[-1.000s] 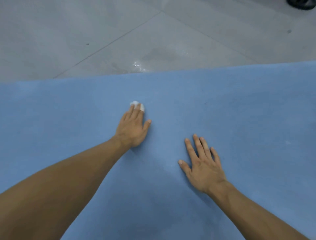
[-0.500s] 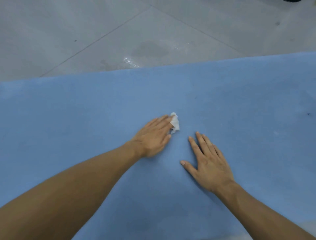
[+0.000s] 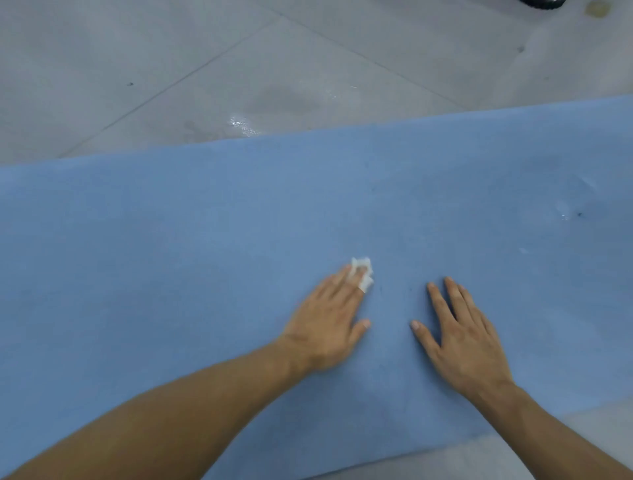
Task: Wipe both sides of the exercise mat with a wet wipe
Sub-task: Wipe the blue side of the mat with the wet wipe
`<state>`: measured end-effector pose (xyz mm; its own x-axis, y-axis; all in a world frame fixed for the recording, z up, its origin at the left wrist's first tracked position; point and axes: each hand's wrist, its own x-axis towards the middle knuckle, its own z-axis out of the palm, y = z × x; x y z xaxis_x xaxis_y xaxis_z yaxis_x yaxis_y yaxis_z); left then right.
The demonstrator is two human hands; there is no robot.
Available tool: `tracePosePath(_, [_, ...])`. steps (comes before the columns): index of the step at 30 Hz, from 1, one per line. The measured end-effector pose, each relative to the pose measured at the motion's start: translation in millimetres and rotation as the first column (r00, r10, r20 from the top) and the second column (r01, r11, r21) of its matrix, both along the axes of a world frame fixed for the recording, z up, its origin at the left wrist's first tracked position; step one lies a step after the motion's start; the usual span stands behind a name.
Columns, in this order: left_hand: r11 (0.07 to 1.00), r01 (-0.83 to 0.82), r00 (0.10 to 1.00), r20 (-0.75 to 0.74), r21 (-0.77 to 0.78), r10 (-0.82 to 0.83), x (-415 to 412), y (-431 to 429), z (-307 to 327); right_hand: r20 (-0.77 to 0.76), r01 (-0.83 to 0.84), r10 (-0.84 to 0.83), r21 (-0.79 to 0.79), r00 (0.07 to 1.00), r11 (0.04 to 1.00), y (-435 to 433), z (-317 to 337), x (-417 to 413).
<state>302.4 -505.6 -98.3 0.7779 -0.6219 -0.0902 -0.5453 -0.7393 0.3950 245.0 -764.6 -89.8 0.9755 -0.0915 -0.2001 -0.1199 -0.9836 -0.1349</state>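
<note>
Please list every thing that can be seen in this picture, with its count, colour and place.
mat: one, blue, lies flat on the floor across the whole width of the view
wipe: one, white, on the mat under the left fingertips
floor: grey tiles, beyond the mat and at the bottom right
wet patch: one, shiny, on the floor at the mat's far edge
dark object: one, black, cut off at the top right edge
left hand: one, fingers straight, presses the wipe
right hand: one, flat on the mat

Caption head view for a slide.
Left hand presses a white wet wipe onto the blue exercise mat; right hand rests flat beside it.
</note>
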Motion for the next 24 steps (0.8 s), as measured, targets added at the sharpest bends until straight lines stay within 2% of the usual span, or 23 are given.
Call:
tracePosePath(4, [0.996, 0.081, 0.997, 0.016, 0.025, -0.082, -35, -42, -1, -0.016, -0.033, 0.033, 0.027, 0.999, 0.999, 3, -4, -16])
tracePosePath(8, [0.987, 0.130, 0.988, 0.068, 0.097, -0.137, -14, -30, -4, -0.022, -0.053, 0.054, 0.024, 0.998, 0.998, 9, -4, -27])
tracePosePath(10, [0.988, 0.075, 0.991, 0.103, 0.131, -0.089, 5, -8, -4, -0.032, -0.061, 0.062, 0.031, 0.998, 0.998, 7, -2, -29])
tracePosePath(14, [0.970, -0.167, 0.984, 0.096, 0.175, 0.151, 41, 51, -1, -0.073, -0.055, 0.058, 0.036, 0.996, 0.998, -6, 7, -34])
tracePosePath(16, [0.956, -0.215, 0.974, 0.110, 0.201, 0.196, 47, 68, 0, -0.101, -0.022, 0.026, 0.035, 0.995, 0.999, -10, 11, -38])
tracePosePath(19, [0.980, -0.135, 0.991, 0.032, 0.148, 0.131, 33, 58, 0, -0.101, 0.002, 0.003, 0.049, 0.995, 0.999, -11, 11, -44])
tracePosePath(24, [0.991, 0.091, 0.992, 0.084, 0.095, -0.099, -30, 3, -11, -0.060, -0.046, 0.050, 0.066, 0.997, 0.997, -6, 8, -55])
